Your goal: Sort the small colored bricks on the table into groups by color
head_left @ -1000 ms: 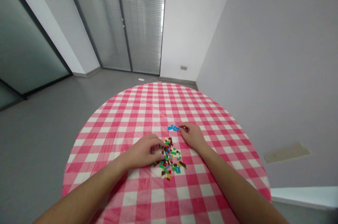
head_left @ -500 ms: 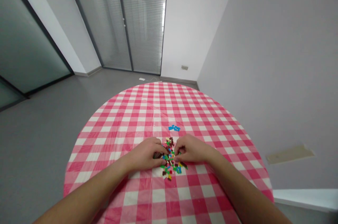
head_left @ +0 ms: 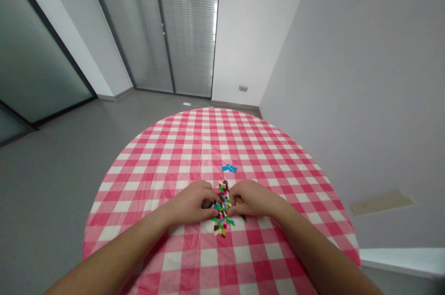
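A loose pile of small bricks in green, brown, red, yellow, white and blue [head_left: 222, 227] lies near the middle of the checked cloth. My left hand [head_left: 196, 202] rests at the pile's left side, its thumb and fingers curved and apart, touching the bricks. At the right side is my right hand [head_left: 248, 198], fingers bent inward over the pile's edge; whether a brick is between its fingertips is too small to tell. Beyond both hands sits a small separate group of blue bricks [head_left: 229, 168].
The round table [head_left: 205, 137] wears a red and white checked cloth. Behind it are a glass door with blinds [head_left: 187, 30], a white wall with a socket [head_left: 243, 88], and a white adapter with a cable on the floor [head_left: 187, 104].
My right hand has shifted slightly down and left, and its fingers now cover some blue and yellow bricks at the pile's right. My left hand and the separate blue group have stayed put.
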